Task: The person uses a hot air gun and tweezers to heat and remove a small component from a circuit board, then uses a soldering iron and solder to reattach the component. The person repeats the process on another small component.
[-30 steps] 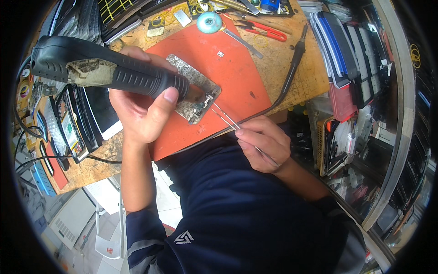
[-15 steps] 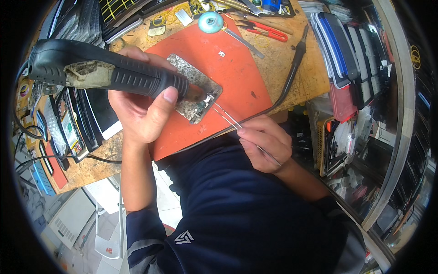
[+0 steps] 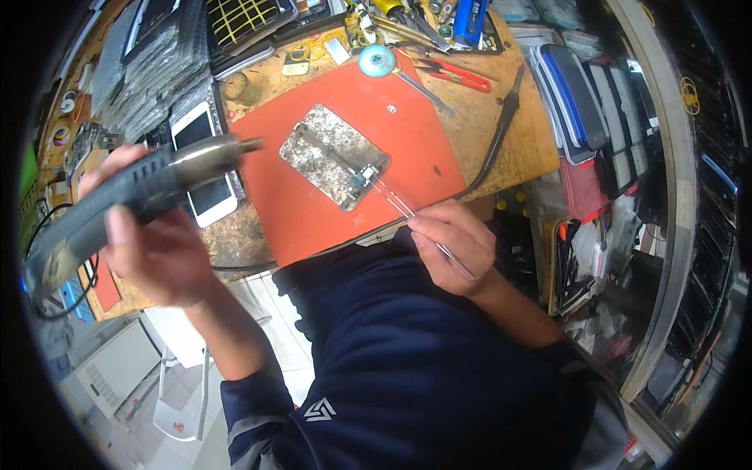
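Note:
My left hand (image 3: 160, 243) grips a black hot air gun (image 3: 149, 184), its metal nozzle pointing right, left of the work plate and apart from it. My right hand (image 3: 454, 243) is closed on metal tweezers (image 3: 403, 207). Their tips reach a small electronic part (image 3: 362, 177) with a whitish piece and dark green board; whether they pinch it cannot be made out. That part rests on the lower right end of a worn, speckled metal plate (image 3: 321, 160). Under the plate lies an orange-red mat (image 3: 290, 235).
At the mat's far edge stands a round teal-topped container (image 3: 377, 61) beside a flat metal blade (image 3: 423, 92). Red-handled pliers (image 3: 458, 76) lie behind. A black cabled handle (image 3: 501, 133) rests on the right. White phones (image 3: 207, 168) lie left; cases (image 3: 568, 102) are stacked right.
My left hand has pulled the hot air gun away to the left, off the plate, uncovering it. My right hand and the tweezers have hardly moved.

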`<act>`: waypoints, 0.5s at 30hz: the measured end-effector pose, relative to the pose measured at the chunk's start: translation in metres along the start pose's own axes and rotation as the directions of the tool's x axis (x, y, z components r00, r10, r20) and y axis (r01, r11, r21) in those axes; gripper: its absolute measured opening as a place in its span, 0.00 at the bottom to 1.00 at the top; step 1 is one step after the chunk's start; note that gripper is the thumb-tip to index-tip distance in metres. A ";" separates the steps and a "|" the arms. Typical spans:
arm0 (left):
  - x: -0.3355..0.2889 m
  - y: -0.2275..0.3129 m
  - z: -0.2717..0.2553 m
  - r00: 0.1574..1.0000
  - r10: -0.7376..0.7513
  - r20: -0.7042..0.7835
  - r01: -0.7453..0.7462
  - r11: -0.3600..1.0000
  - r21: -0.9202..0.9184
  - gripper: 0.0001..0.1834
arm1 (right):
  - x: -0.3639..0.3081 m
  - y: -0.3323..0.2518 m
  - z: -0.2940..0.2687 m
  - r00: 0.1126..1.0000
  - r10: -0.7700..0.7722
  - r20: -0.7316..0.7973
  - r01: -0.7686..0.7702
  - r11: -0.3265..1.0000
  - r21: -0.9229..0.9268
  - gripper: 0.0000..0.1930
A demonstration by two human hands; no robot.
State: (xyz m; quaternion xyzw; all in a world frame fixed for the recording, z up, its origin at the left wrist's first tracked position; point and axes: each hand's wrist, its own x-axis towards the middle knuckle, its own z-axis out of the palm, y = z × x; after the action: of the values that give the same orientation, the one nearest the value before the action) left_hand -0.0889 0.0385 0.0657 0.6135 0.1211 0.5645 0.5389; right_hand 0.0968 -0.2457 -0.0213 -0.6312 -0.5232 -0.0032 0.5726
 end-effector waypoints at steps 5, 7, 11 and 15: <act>0.010 0.082 -0.098 0.865 0.136 -0.482 -0.152 0.988 0.005 0.21 | 0.000 0.000 -0.002 1.000 0.006 0.016 -0.006 1.000 0.019 0.15; 0.012 0.123 -0.132 0.863 0.185 -0.470 -0.189 0.981 0.038 0.15 | 0.001 0.000 -0.004 0.999 -0.028 -0.025 0.028 1.000 0.002 0.14; -0.001 0.185 -0.189 0.637 0.438 -0.635 -0.055 0.847 0.529 0.18 | 0.008 0.008 -0.014 0.997 -0.034 -0.063 0.031 0.999 -0.041 0.14; -0.014 0.248 -0.250 0.683 0.366 -0.632 -0.056 0.889 0.454 0.19 | 0.031 0.024 -0.028 0.995 0.050 -0.080 -0.062 0.987 -0.148 0.14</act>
State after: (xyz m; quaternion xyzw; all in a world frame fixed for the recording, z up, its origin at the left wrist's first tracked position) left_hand -0.4134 0.0620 0.2011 0.4581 0.3558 0.7771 0.2443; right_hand 0.1434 -0.2407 -0.0103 -0.6866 -0.4812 -0.0508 0.5427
